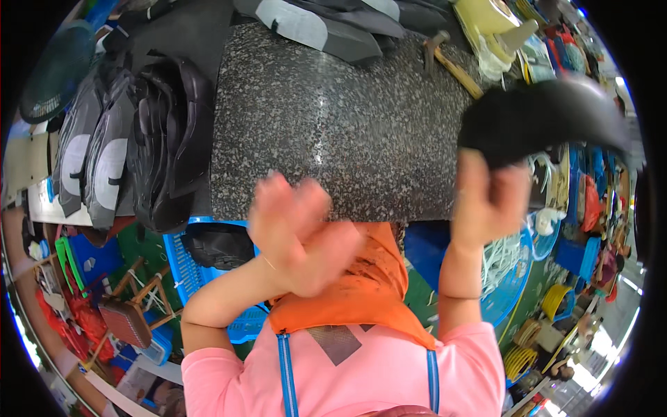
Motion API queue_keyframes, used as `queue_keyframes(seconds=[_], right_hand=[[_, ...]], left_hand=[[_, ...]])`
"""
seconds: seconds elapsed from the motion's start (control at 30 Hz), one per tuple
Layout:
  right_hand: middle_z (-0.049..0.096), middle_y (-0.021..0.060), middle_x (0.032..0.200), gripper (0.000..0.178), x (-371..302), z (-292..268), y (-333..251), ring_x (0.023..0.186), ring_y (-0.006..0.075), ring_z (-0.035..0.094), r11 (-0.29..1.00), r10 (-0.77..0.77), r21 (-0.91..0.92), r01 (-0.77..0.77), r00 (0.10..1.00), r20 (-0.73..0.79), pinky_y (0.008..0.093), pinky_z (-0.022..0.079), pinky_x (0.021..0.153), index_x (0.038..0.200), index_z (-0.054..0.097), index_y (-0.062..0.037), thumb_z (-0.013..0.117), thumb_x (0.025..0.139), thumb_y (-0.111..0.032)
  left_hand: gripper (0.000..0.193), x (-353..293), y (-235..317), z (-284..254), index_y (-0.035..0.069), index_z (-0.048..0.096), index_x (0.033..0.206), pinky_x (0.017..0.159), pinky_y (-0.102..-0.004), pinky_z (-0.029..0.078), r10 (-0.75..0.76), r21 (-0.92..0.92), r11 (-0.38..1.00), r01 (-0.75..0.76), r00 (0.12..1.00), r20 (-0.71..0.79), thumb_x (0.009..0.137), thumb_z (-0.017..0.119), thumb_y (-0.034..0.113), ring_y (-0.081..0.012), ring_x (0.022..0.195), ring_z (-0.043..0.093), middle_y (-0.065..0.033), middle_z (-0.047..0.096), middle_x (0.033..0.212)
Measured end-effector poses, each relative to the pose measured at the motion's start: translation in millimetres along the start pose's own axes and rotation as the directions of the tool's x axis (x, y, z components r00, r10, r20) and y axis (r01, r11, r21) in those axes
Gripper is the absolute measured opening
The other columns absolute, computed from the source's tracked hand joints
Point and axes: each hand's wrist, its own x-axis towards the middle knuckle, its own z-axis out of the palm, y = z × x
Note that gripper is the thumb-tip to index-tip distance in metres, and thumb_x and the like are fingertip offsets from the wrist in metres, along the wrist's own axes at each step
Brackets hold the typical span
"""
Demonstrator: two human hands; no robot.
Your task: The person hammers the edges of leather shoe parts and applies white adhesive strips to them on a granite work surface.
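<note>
My right hand [492, 201] is raised at the right edge of the table, its fingers closed on the lower end of a black curved piece [535, 118]. That piece is smeared by motion; it has a smooth, shiny outer side, and its exact kind cannot be made out. In front of my body, near the table's front edge, my left hand [299, 236] is lifted with its fingers apart and nothing in it. It is blurred as well. Beneath and beyond both hands spreads the speckled dark stone tabletop [319, 132].
Black-and-grey flat pieces [108, 160] and black curved pieces [170, 139] lie stacked at left; more grey pieces [319, 31] lie at the far edge. A hammer [455, 69] rests far right, beside a yellow container [486, 21]. Blue baskets [191, 260] stand below, one holding white strips [500, 264].
</note>
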Motion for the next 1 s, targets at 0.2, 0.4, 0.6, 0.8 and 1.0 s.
queue_keyframes(seconds=[0.2,0.4,0.6,0.8,1.0], right_hand=[[0.063,0.0105,0.104,0.031,-45.7,32.7,0.1,0.112,0.0325,0.057,0.861,-0.508,0.396,0.319,0.570,0.646,0.0485,0.042,0.103,0.098,0.067,-0.0078,0.073,0.069,-0.017],[0.064,0.0107,0.092,0.028,-44.2,-11.6,32.7,0.096,0.0315,0.061,0.928,0.102,-0.367,0.061,0.907,0.409,0.0449,0.047,0.085,0.093,0.069,-0.0072,0.079,0.076,-0.027],[0.058,0.0129,0.060,0.038,-40.2,-8.6,23.7,0.056,0.0328,0.058,0.937,0.343,-0.269,-0.222,0.732,0.589,0.0408,0.046,0.053,0.061,0.056,-0.0031,0.073,0.086,-0.026],[0.064,0.0140,0.074,0.019,-40.6,-0.4,27.0,0.058,0.0247,0.060,0.838,0.287,0.228,-0.496,0.756,0.588,0.0337,0.047,0.055,0.094,0.073,-0.0010,0.070,0.090,-0.020],[0.064,0.0084,0.101,0.018,-55.2,-11.9,25.3,0.086,0.0232,0.064,0.997,0.055,0.010,-0.071,0.848,0.527,0.0348,0.051,0.070,0.098,0.074,-0.0077,0.070,0.081,-0.013]], left_hand=[[0.085,-6.5,-0.5,38.8,-0.007,0.041,0.142,0.109,-0.0494,0.040,-0.202,-0.315,0.836,0.450,0.785,0.586,0.078,0.079,0.034,-0.0435,0.132,0.046,-0.0227,0.050,0.142],[0.065,-4.2,16.4,58.9,-0.005,0.060,0.125,0.095,-0.0421,0.048,-0.060,0.019,0.998,0.063,0.756,0.651,0.071,0.080,0.025,-0.0343,0.117,0.055,-0.0174,0.057,0.133],[0.048,2.7,23.9,78.4,-0.005,0.068,0.104,0.083,-0.0367,0.052,-0.016,-0.055,0.996,0.070,0.751,0.661,0.066,0.081,0.021,-0.0292,0.101,0.059,-0.0126,0.062,0.111],[0.029,14.9,13.7,75.3,0.000,0.068,0.094,0.081,-0.0401,0.052,-0.195,-0.237,0.873,0.426,0.751,0.631,0.073,0.081,0.014,-0.0307,0.098,0.059,-0.0125,0.061,0.107],[0.014,19.0,9.8,77.9,0.001,0.062,0.086,0.079,-0.0399,0.049,-0.260,-0.266,0.801,0.536,0.712,0.652,0.078,0.074,0.005,-0.0310,0.093,0.059,-0.0119,0.062,0.103]])
